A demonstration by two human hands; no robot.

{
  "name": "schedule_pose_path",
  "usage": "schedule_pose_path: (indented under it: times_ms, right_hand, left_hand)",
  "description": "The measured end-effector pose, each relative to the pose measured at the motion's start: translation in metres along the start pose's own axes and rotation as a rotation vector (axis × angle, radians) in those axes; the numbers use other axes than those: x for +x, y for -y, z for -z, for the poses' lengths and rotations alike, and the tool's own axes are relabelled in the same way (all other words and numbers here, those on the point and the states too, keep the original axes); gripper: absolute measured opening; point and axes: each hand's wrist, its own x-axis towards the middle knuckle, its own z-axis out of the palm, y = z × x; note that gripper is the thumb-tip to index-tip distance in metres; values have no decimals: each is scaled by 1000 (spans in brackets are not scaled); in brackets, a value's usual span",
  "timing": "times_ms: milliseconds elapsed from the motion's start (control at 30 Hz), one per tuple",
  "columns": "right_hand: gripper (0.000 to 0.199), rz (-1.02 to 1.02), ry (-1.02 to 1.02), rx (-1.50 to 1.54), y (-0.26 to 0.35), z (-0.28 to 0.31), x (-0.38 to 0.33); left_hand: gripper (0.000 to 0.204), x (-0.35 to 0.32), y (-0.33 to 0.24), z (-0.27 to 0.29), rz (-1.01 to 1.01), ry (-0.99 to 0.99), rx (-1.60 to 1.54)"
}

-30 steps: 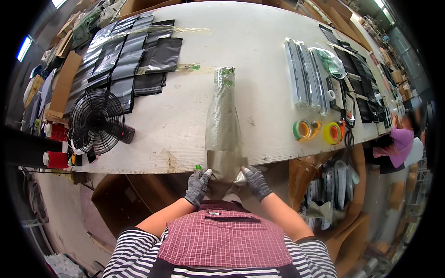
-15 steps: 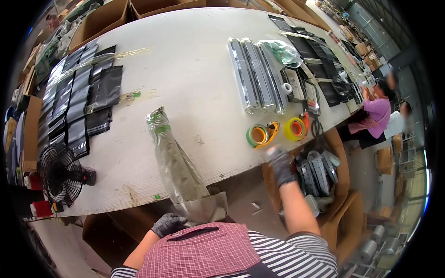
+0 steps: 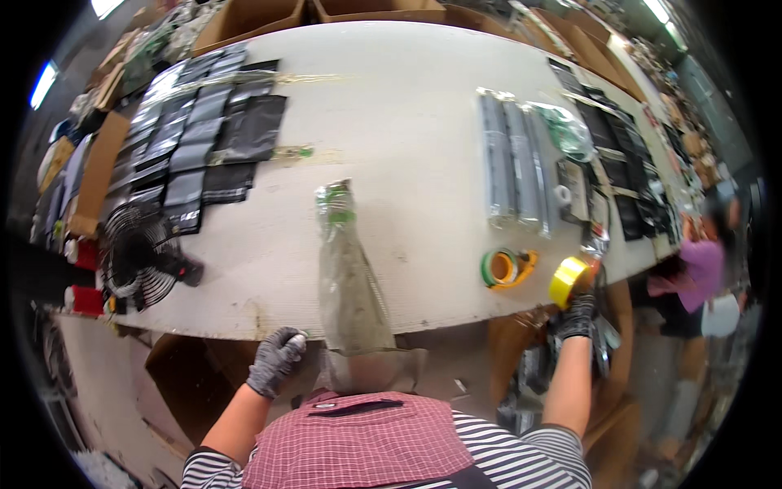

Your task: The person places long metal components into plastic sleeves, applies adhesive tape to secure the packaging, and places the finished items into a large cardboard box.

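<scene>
Left of the plastic-wrapped bundle (image 3: 349, 277), our left hand (image 3: 277, 361) curls fist-like; right of it, our right hand (image 3: 578, 315), blurred, seems to grip the yellow tape roll (image 3: 565, 283).

One tape roll (image 3: 568, 283) is bright yellow, the apron (image 3: 350, 447) pink-checked.

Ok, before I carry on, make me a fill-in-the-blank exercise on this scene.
1. The right hand holds a tape dispenser whose roll is coloured ____.
2. The long taped package lies ____ the right hand and the left hand.
3. The wire-caged fan stands toward the table's ____ end.

Missing words: yellow; between; left.
</scene>
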Motion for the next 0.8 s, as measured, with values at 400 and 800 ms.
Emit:
schedule_pose_path:
  times_ms: [400,800]
  right_hand:
    - [75,406,563,-1033,-26,-367,-205]
    - [78,463,874,-1532,-25,-350,-216]
  left_hand:
    - [60,4,-172,-112,-73,800,-141]
    - [22,-44,-141,-17,-60,340,341]
